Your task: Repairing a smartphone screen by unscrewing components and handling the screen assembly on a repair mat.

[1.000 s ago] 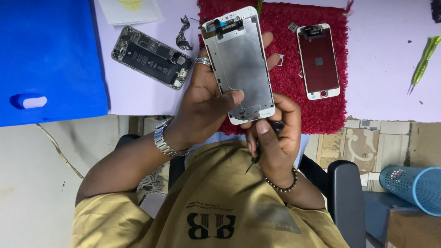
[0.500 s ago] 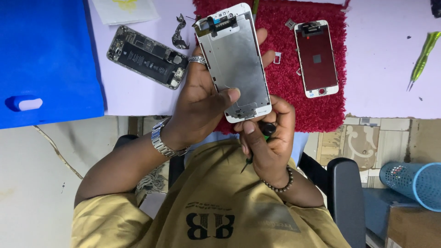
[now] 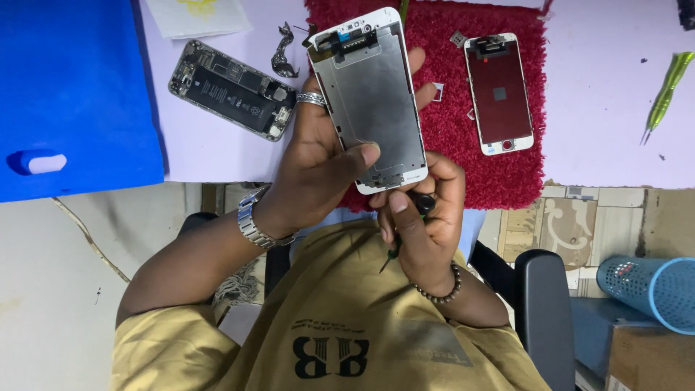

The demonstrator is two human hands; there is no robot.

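A: Where is the screen panel (image 3: 373,98)?

B: Your left hand (image 3: 318,170) holds it above the desk's (image 3: 217,156) near edge, metal back up, fingers clenched around its sides.

A: And your right hand (image 3: 420,217)?

B: Its fingers are closed on a small screwdriver (image 3: 405,232) at the panel's lower end. On the red mat (image 3: 499,181) lies a second screen (image 3: 499,94); an opened phone (image 3: 232,90) lies beside the blue bag (image 3: 72,87).

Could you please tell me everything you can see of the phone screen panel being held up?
The screen panel has a white frame and faces away, showing its silver metal backplate, with small dark parts along the top edge. It is held almost upright above the red mat. The left hand grips its side; the right hand, holding a dark tool, touches its bottom edge.
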